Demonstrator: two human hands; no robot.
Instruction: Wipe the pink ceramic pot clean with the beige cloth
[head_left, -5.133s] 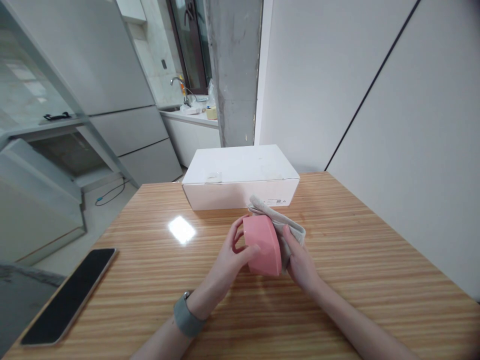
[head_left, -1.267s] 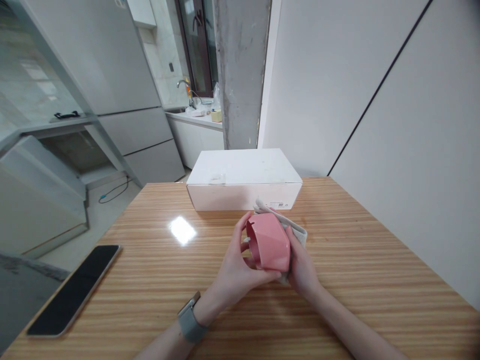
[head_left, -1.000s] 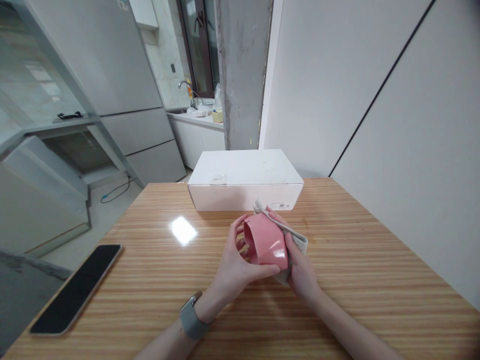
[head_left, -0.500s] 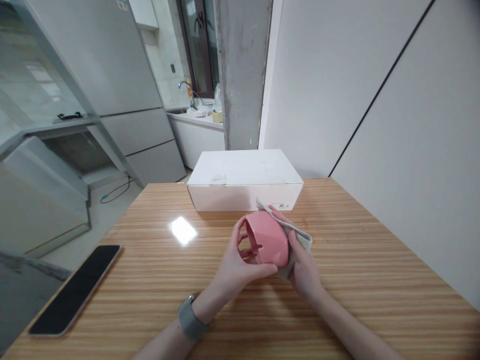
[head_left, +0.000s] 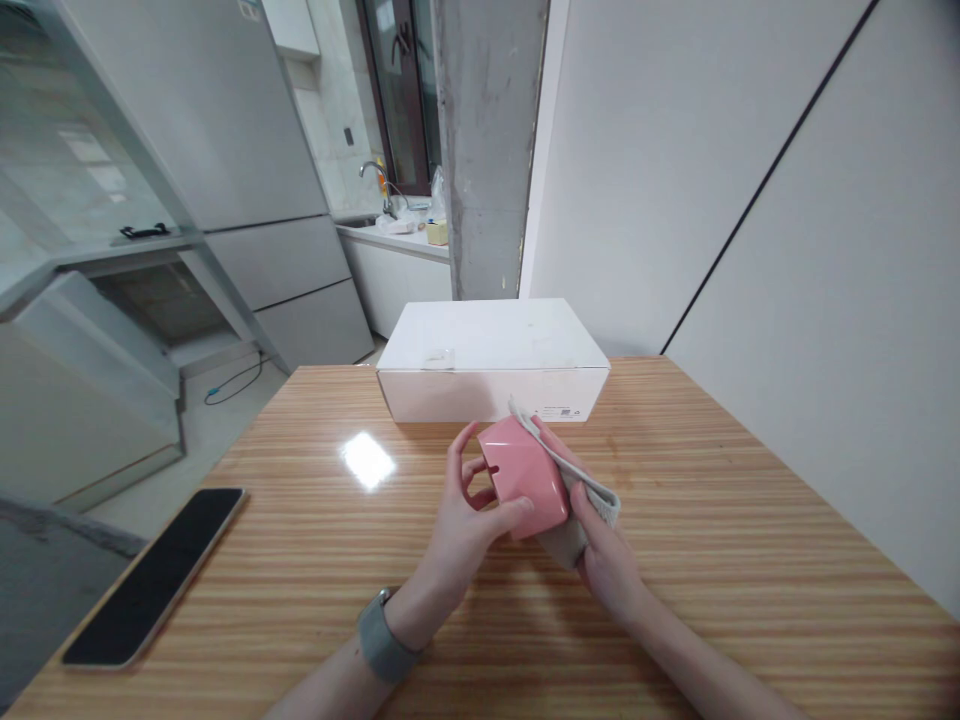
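A pink faceted cup-like object (head_left: pixel 523 477) is held on its side just above the wooden table (head_left: pixel 720 530). My left hand (head_left: pixel 463 515) grips it from the left, thumb underneath and fingers curled at its open end. My right hand (head_left: pixel 604 545) presses a folded grey cloth (head_left: pixel 581 500) against the object's right side, fingers closed round the cloth. A grey watch band sits on my left wrist.
A closed white cardboard box (head_left: pixel 491 360) lies at the table's far edge, just behind my hands. A dark phone (head_left: pixel 154 575) lies face up near the table's left edge. A white wall runs along the right side. Kitchen cabinets and a sink stand behind.
The pink object has been turned in my hands, its open end now more hidden. The cloth has shifted along its right side. Box and phone have stayed put.
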